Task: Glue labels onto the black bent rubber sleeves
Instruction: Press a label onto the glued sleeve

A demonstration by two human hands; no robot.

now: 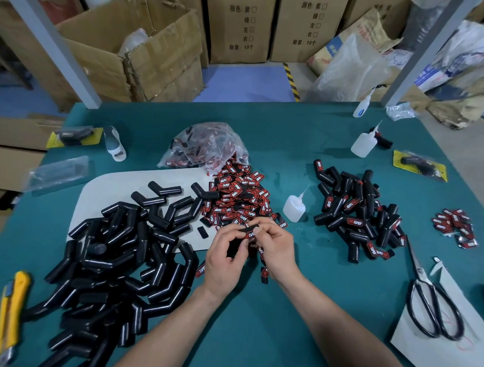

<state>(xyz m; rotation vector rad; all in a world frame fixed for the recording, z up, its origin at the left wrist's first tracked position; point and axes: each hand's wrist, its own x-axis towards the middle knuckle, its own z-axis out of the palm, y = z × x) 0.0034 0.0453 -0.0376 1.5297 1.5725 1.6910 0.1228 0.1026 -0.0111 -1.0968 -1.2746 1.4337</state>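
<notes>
Both hands meet over the middle of the green table. My left hand grips a black bent rubber sleeve, mostly hidden by the fingers. My right hand pinches the same sleeve where a red-and-black label lies on it. A large heap of unlabelled sleeves lies at the left. A pile of loose labels is just beyond my hands. Labelled sleeves are heaped at the right. A glue bottle stands right of the label pile.
Scissors lie on white paper at the right. A yellow utility knife sits at the left edge. More glue bottles and a small label pile are at the far right. A plastic bag of labels is behind. Cardboard boxes stand beyond the table.
</notes>
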